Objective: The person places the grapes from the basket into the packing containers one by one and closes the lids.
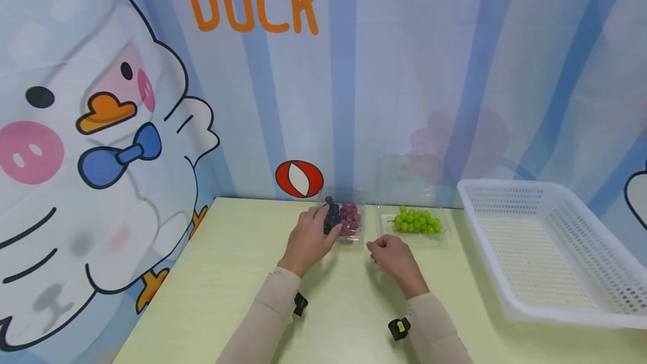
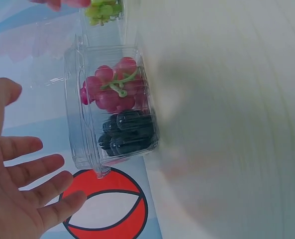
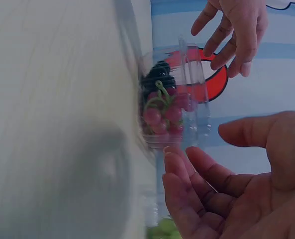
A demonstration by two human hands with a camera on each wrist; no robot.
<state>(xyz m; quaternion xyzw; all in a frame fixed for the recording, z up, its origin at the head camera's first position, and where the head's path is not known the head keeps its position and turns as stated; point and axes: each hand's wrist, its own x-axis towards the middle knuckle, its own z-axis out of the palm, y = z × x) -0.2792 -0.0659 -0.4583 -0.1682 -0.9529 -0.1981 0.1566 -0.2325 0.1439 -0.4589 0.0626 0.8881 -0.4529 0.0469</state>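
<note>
My left hand (image 1: 305, 241) hovers over the left side of a clear plastic clamshell box (image 2: 76, 124), fingers spread and holding nothing. Inside that box, a bunch of dark grapes (image 2: 127, 132) lies beside a bunch of purple-red grapes (image 2: 118, 88) with a green stem; its lid looks closed in the left wrist view. To the front right of the box is my right hand (image 1: 396, 263), its fingers loosely bent, the thumb apart and nothing in its grasp. Green grapes (image 1: 417, 222) lie in a second clear box (image 1: 386, 233), whose lid (image 1: 404, 176) stands raised behind them.
A white perforated plastic basket (image 1: 492, 263) stands at the right of the pale yellow table (image 1: 202, 296). Behind the table hangs a printed curtain (image 1: 303, 100) with a duck figure and a red ball. Each wrist carries a small black camera.
</note>
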